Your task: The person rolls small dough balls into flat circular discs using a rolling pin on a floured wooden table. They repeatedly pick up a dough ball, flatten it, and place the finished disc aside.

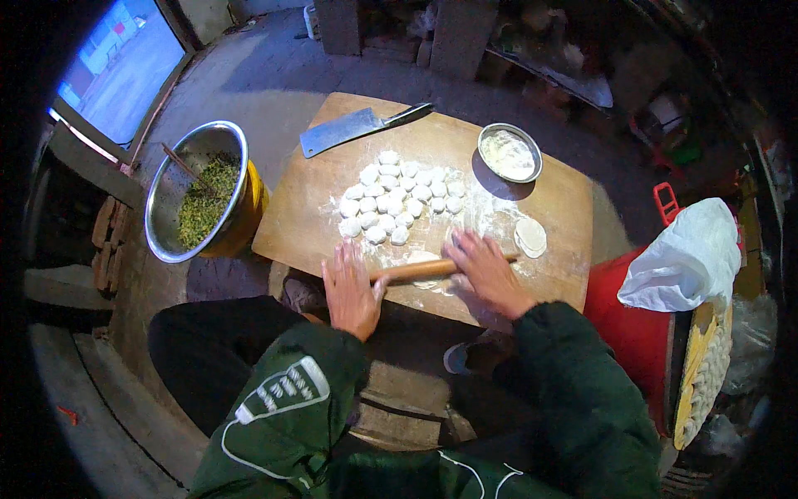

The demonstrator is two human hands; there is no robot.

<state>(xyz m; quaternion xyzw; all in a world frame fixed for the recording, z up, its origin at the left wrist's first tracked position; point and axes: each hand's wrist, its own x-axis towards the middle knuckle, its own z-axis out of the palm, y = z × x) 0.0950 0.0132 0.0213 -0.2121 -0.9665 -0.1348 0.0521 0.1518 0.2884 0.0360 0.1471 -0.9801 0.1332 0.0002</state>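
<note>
A wooden rolling pin [414, 271] lies over a flattened piece of dough [424, 257] near the front edge of the wooden board [287, 212]. At its left end rests my left hand [353, 288], flat with fingers extended. My right hand [489, 269] lies over the pin's right end, palm down and slightly blurred. Neither hand wraps its fingers round the pin. Beyond them, several floured dough pieces [388, 199] sit close together. Rolled dough rounds [530, 237] lie to the right of my right hand.
A cleaver [344, 131] lies at the board's far left, and a metal bowl of flour [509, 153] at its far right. Left of the board stands a metal basin [151, 221] of chopped green filling [209, 203]. White cloth [682, 262] and shaped dumplings [707, 374] are at right.
</note>
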